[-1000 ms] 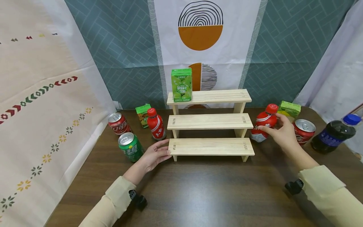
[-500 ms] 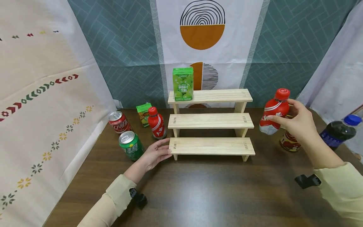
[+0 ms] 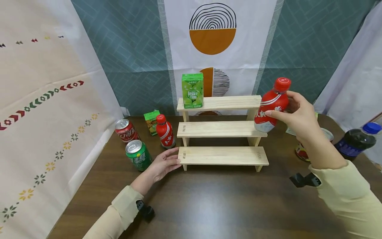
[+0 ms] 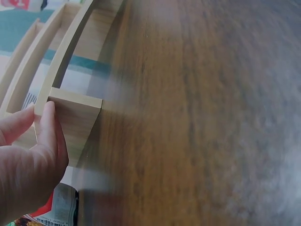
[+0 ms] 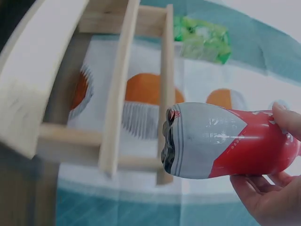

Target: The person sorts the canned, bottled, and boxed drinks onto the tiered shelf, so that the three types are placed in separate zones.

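the bottle [image 3: 270, 102] in the right hand [image 3: 301, 116] is red with white stripes; beside the left hand [image 3: 163, 164], the can [image 3: 139, 156] is green, the stepped shelf [image 3: 222, 155] pale yellow.

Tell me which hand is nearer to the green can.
Left. The left hand is close beside the green can, pinching the lower left end of the shelf; the right hand is past the shelf's right end, holding a red bottle.

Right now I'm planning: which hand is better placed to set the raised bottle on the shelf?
Probably the right hand: it grips the bottle near the right end of the shelf; the left hand holds its left end.
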{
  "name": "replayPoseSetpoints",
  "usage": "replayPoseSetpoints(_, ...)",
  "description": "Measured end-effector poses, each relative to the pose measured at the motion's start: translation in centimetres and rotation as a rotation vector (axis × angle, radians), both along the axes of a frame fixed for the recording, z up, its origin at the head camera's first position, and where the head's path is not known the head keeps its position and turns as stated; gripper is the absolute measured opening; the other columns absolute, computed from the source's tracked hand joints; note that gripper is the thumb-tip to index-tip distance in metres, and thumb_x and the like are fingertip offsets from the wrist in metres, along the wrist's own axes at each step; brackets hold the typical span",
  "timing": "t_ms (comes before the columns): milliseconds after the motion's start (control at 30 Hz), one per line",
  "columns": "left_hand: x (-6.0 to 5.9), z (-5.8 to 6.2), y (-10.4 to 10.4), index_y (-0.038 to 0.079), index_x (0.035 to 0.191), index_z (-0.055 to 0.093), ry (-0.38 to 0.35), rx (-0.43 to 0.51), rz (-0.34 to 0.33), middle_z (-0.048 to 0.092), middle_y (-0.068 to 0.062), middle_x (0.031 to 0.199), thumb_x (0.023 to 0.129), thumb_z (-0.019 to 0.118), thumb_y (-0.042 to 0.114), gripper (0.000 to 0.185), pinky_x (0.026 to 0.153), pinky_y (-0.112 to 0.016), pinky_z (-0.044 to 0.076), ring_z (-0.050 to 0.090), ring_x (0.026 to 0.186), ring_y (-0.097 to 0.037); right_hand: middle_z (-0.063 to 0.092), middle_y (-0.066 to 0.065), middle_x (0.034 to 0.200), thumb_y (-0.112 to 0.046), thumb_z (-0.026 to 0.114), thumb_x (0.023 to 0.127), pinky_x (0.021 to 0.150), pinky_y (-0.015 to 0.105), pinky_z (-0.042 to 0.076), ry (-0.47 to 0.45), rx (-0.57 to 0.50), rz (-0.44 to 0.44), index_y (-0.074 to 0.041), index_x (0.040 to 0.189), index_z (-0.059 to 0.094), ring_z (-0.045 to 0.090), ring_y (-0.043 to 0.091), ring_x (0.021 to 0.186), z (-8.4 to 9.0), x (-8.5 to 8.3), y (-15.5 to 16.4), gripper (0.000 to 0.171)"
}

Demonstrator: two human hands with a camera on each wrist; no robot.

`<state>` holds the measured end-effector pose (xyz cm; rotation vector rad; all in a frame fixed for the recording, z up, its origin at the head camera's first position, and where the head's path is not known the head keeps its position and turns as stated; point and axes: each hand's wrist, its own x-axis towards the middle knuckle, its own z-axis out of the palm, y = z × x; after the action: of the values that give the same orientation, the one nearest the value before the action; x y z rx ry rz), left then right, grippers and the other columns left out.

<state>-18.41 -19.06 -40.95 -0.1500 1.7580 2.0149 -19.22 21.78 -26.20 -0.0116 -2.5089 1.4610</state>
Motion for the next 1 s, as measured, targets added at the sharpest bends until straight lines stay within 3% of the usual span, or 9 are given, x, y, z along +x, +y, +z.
replayPoseSetpoints(367,-0.4,-0.2,0.2,0.013,0.146,0.035,-0.006,-0.017,0.017,0.044,-0.021,0.14,0.092,0.056,0.0,0.059,0.092,-0.032,0.052,0.063,0.106,-0.02,0.054,0.011,0.132,-0.023,0.075,0.082,0.077,0.016,0.051,0.043,-0.116,0.14,-0.016,0.141,0.041,0.056,0.012,0.102,1.5,-1.1,-5.3,0.068)
replayPoseSetpoints(633,-0.4,-0.3,0.2,0.011,0.147,0.033,-0.016,-0.013,0.005,0.042,-0.024,0.142,0.093,0.056,0.0,0.06,0.093,-0.032,0.051,0.063,0.103,-0.019,0.053,0.011,0.134,-0.019,0.075,0.082,0.092,0.045,0.052,-0.016,-0.189,0.245,-0.014,0.141,0.038,0.054,0.025,0.114,1.5,-2.2,-8.9,0.07)
replayPoseSetpoints(1000,-0.3,-0.1,0.1,0.01,0.147,0.033,-0.014,-0.008,0.013,0.043,-0.023,0.14,0.093,0.056,0.0,0.06,0.091,-0.031,0.052,0.064,0.101,-0.018,0.053,0.012,0.131,-0.013,0.076,0.08,0.091,0.045,0.053,-0.043,-0.289,0.318,-0.013,0.143,0.036,0.052,0.025,0.116,0.6,-4.0,-13.8,0.075)
